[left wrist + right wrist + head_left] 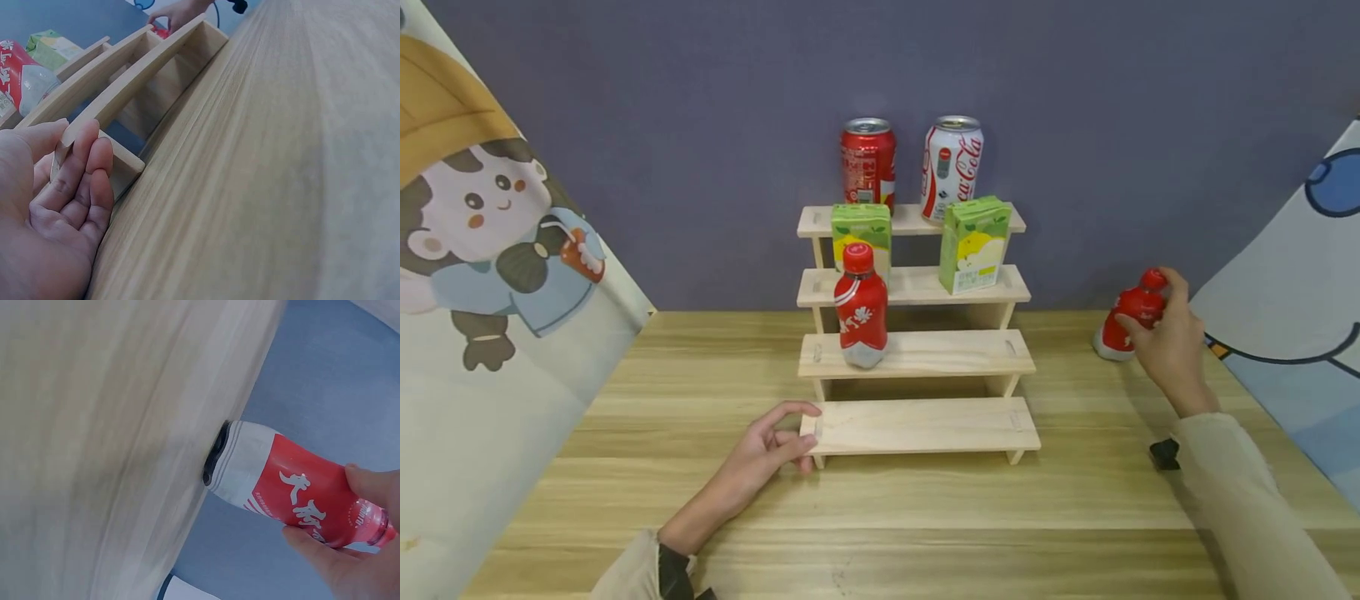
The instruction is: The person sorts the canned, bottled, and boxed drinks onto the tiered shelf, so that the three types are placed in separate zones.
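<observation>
right hand (1165,350) grips red bottle (1129,321) on table; left hand (767,450), fingers relaxed, touches wooden rack (925,425) corner.

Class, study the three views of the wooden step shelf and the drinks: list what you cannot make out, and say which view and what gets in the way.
- Small print on the red can: head view, too small.
- Lower part of the left green carton: head view, hidden behind the shelf bottle.
- Cap of the held bottle: right wrist view, covered by the right hand.
- Small black object: head view, too small to identify.
</observation>
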A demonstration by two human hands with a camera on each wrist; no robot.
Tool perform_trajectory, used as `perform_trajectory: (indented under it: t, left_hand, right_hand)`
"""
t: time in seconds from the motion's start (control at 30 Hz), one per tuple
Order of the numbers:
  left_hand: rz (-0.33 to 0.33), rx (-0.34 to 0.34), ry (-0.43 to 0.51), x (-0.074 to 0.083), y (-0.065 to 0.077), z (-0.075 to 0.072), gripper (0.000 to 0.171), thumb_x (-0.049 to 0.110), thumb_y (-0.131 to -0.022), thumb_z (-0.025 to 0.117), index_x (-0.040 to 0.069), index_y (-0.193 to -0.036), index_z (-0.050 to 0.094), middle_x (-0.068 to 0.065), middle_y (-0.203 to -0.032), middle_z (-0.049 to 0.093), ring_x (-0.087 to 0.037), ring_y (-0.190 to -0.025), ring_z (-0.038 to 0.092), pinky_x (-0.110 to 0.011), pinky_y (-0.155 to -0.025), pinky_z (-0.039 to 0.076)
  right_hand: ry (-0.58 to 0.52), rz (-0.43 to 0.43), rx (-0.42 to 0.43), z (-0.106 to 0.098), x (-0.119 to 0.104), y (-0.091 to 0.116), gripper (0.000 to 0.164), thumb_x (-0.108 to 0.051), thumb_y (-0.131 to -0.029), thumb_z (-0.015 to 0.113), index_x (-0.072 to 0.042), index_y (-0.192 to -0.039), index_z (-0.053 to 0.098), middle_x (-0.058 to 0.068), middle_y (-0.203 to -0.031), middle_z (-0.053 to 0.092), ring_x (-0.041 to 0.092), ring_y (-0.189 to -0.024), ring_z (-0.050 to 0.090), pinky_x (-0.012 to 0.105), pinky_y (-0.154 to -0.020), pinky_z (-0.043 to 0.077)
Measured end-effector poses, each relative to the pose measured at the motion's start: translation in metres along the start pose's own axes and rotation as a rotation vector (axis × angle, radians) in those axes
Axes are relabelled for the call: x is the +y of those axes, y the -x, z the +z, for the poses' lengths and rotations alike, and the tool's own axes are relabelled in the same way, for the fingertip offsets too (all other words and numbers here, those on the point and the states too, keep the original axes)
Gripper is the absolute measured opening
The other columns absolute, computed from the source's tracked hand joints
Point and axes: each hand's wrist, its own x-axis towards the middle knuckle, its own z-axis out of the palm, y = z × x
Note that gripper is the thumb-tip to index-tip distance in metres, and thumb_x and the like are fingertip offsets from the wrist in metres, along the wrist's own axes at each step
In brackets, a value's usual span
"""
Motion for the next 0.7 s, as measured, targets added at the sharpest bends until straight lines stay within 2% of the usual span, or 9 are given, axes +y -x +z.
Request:
perform_trajectory:
  t: [0.3, 0.57, 0.6, 0.7]
  left_hand:
    - [-0.006, -0.005, -0.005, 0.001, 0.001, 0.0, 0.039, 0.015, -0.101, 0.06, 0.008, -0.137, 0.048, -0.006, -0.073, 0.07, -0.026, -0.074, 0.068, -0.034, -0.083, 0.052]
    - [0.005, -0.014, 0.0, 0.001, 0.001, 0.0, 0.039, 0.015, -0.101, 0.06, 0.008, -0.138, 0.048, -0.006, -0.072, 0.07, -0.026, -0.074, 0.068, -0.034, -0.085, 0.051]
    - [0.007, -0.014, 0.001, 0.001, 0.001, 0.0, 0.039, 0.015, -0.101, 0.06, 0.008, -0.138, 0.048, -0.006, -0.072, 0.07, -0.025, -0.074, 0.068, -0.034, -0.085, 0.052]
    - [0.014, -0.016, 0.002, 0.001, 0.001, 0.0, 0.039, 0.014, -0.101, 0.059, 0.007, -0.138, 0.048, -0.006, -0.072, 0.07, -0.025, -0.074, 0.068, -0.033, -0.084, 0.052]
  right_hand:
    - [-0.013, -0.119, 0.022, -0.002, -0.016, 0.01, 0.09, 0.0, -0.085, 0.077, -0.014, -0.155, 0.022, 0.039, -0.125, 0.055, 0.057, -0.099, 0.06, 0.066, -0.079, 0.049]
    - [-0.018, -0.211, 0.048, -0.003, -0.028, 0.016, 0.094, 0.003, -0.08, 0.08, -0.014, -0.155, 0.026, 0.038, -0.122, 0.057, 0.052, -0.097, 0.062, 0.061, -0.077, 0.049]
    - [-0.021, -0.216, 0.046, -0.004, -0.029, 0.017, 0.095, 0.003, -0.079, 0.081, -0.014, -0.155, 0.026, 0.037, -0.122, 0.058, 0.052, -0.098, 0.062, 0.059, -0.077, 0.049]
    - [-0.031, -0.233, 0.037, -0.006, -0.035, 0.019, 0.096, 0.003, -0.078, 0.082, -0.015, -0.155, 0.027, 0.035, -0.123, 0.058, 0.049, -0.1, 0.063, 0.04, -0.077, 0.051]
